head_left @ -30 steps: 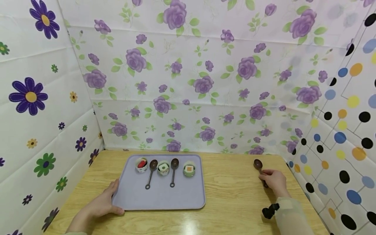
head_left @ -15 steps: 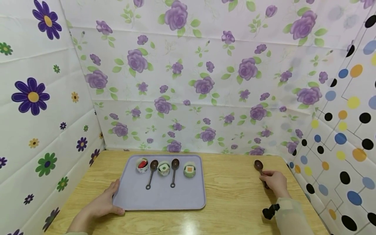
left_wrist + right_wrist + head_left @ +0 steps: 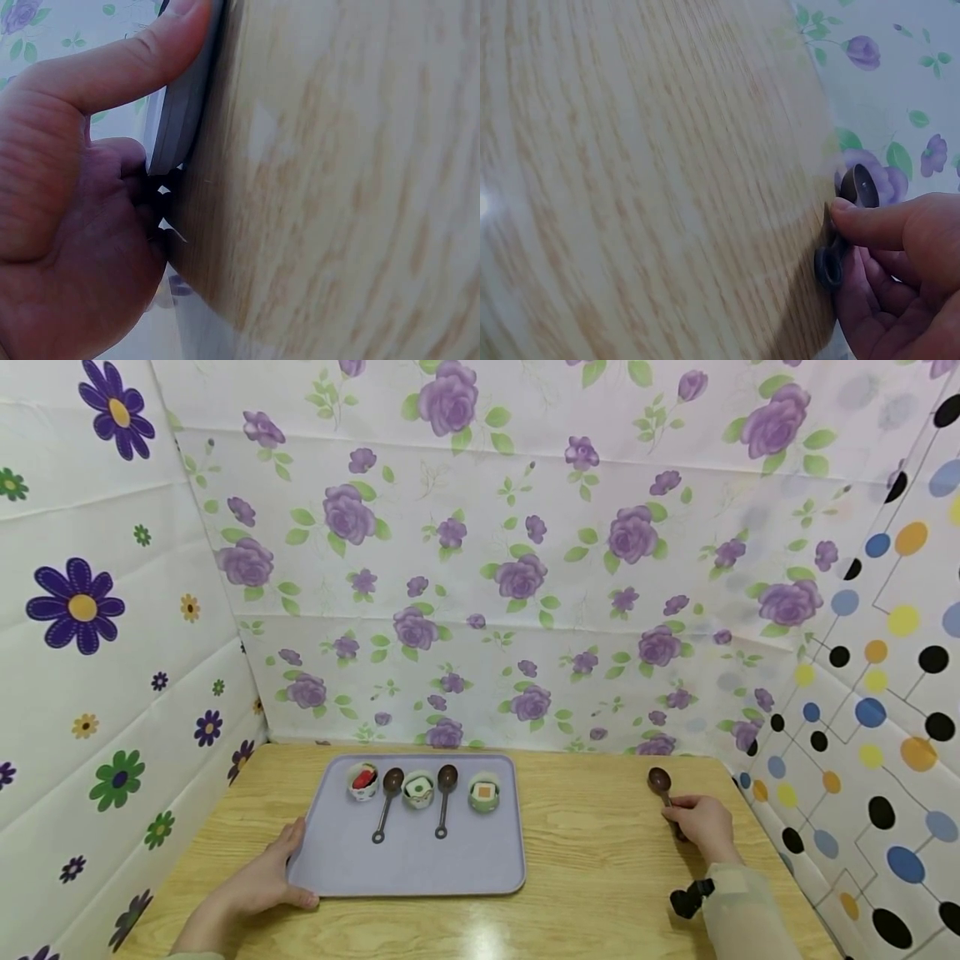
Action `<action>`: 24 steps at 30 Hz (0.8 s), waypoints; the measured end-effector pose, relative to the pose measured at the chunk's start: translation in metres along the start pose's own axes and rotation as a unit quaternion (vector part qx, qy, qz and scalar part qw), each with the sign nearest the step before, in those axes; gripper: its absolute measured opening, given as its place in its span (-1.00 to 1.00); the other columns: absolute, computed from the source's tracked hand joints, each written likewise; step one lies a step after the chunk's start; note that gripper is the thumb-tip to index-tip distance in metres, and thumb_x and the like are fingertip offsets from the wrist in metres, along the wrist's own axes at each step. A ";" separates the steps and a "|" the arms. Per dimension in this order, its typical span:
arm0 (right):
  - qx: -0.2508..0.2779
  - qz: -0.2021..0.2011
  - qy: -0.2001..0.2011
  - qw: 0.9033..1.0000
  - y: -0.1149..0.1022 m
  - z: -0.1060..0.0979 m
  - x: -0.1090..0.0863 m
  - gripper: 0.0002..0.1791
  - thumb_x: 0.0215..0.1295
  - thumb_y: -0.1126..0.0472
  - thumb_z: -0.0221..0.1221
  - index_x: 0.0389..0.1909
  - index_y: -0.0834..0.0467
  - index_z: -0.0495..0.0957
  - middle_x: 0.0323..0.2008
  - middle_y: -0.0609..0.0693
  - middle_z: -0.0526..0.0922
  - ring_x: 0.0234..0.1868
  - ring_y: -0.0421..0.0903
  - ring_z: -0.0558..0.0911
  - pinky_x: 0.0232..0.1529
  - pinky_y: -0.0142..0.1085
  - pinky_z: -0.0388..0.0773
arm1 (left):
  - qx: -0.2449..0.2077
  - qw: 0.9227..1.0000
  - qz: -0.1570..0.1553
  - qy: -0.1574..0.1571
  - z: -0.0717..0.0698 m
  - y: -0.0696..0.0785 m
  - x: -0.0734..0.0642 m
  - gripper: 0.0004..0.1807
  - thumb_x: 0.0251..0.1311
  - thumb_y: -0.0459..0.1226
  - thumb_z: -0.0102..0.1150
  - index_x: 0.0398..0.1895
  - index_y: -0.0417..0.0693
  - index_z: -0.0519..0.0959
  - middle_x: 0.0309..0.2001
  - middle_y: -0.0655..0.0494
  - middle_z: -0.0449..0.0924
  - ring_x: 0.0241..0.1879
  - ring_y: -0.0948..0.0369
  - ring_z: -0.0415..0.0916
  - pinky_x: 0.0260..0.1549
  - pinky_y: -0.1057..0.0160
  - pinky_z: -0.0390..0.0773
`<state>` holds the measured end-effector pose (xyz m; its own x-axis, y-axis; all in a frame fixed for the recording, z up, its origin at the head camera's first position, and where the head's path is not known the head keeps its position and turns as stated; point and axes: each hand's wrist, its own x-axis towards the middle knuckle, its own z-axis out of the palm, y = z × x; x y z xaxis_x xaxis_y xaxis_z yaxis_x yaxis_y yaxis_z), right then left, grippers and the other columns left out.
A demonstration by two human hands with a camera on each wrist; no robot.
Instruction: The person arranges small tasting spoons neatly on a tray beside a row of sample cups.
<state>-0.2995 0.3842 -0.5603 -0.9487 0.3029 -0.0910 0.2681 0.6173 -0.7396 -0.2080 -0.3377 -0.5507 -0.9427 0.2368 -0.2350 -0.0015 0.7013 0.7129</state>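
Note:
A lilac tray [image 3: 420,864] lies on the wooden table [image 3: 592,860]. My left hand [image 3: 262,877] grips its near left corner, thumb on the rim; the left wrist view shows the thumb [image 3: 142,60] over the tray edge [image 3: 184,120]. On the tray stand three small cups [image 3: 362,781] [image 3: 417,791] [image 3: 483,794], with two brown spoons [image 3: 386,802] [image 3: 444,797] between them. A third brown spoon [image 3: 660,781] lies on the table at the right. My right hand [image 3: 701,827] pinches its handle [image 3: 832,259].
Flowered walls close in the table at the back and left, a dotted wall at the right. A black wrist camera mount [image 3: 690,897] sits on my right sleeve. Bare wood lies between the tray and the right spoon.

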 end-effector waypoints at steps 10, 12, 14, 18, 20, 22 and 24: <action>-0.019 -0.002 0.005 1.000 0.003 0.000 0.002 -0.61 0.40 0.09 0.40 0.03 0.33 0.77 -0.12 0.24 0.79 -0.25 0.06 0.70 -0.37 -0.24 0.62 | 0.001 1.000 -0.003 0.000 0.000 0.001 0.000 0.58 -0.10 -0.09 0.74 0.66 -0.48 -0.32 0.61 -0.62 -0.45 0.57 -0.53 -0.46 0.46 -0.54 -0.31; -0.019 -0.003 0.007 1.000 0.003 0.000 0.002 -0.61 0.40 0.09 0.40 0.04 0.33 0.76 -0.12 0.24 0.78 -0.25 0.05 0.70 -0.37 -0.24 0.62 | 0.004 1.000 0.000 0.001 0.000 0.000 0.000 0.58 -0.11 -0.09 0.74 0.66 -0.49 -0.31 0.61 -0.63 -0.44 0.57 -0.54 -0.46 0.45 -0.54 -0.31; -0.017 -0.003 0.009 1.000 0.003 0.000 0.001 -0.60 0.41 0.09 0.39 0.05 0.34 0.76 -0.10 0.26 0.78 -0.24 0.07 0.70 -0.37 -0.23 0.62 | 0.004 1.000 0.001 0.002 0.000 0.000 0.000 0.58 -0.11 -0.09 0.74 0.66 -0.49 -0.31 0.61 -0.62 -0.44 0.57 -0.54 -0.46 0.46 -0.53 -0.32; -0.023 -0.005 0.015 1.000 0.002 0.001 -0.001 -0.59 0.42 0.07 0.39 0.07 0.33 0.75 -0.04 0.29 0.77 -0.18 0.12 0.70 -0.31 -0.19 0.63 | 0.009 1.000 0.003 0.005 0.000 0.000 0.000 0.58 -0.11 -0.08 0.74 0.66 -0.50 -0.30 0.61 -0.64 -0.43 0.57 -0.55 -0.43 0.45 -0.55 -0.29; -0.024 -0.004 0.016 1.000 0.001 0.001 -0.002 -0.58 0.43 0.06 0.38 0.08 0.32 0.75 -0.01 0.30 0.76 -0.13 0.16 0.69 -0.27 -0.16 0.63 | 0.010 1.000 0.003 0.005 0.000 -0.001 0.000 0.58 -0.11 -0.08 0.74 0.66 -0.49 -0.30 0.61 -0.63 -0.43 0.57 -0.55 -0.44 0.46 -0.54 -0.29; -0.023 -0.002 0.017 1.000 0.001 0.002 -0.003 -0.58 0.44 0.05 0.38 0.08 0.32 0.75 0.01 0.31 0.75 -0.10 0.18 0.68 -0.23 -0.12 0.64 | 0.011 1.000 0.006 0.006 0.000 -0.001 0.000 0.57 -0.11 -0.09 0.75 0.66 -0.50 -0.29 0.61 -0.64 -0.42 0.57 -0.55 -0.43 0.45 -0.54 -0.29; -0.019 0.000 0.018 1.000 0.001 0.001 -0.004 -0.57 0.44 0.05 0.38 0.09 0.32 0.74 0.03 0.32 0.74 -0.08 0.20 0.68 -0.21 -0.10 0.64 | 0.011 1.000 0.008 0.006 0.001 -0.001 0.000 0.57 -0.11 -0.09 0.75 0.66 -0.51 -0.29 0.61 -0.63 -0.42 0.57 -0.54 -0.43 0.46 -0.53 -0.30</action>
<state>-0.2955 0.3825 -0.5617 -0.9420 0.3292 -0.0658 0.2751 0.6446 -0.7133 -0.2079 -0.3378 -0.5521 -0.9464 0.2402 -0.2161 0.0204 0.7118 0.7021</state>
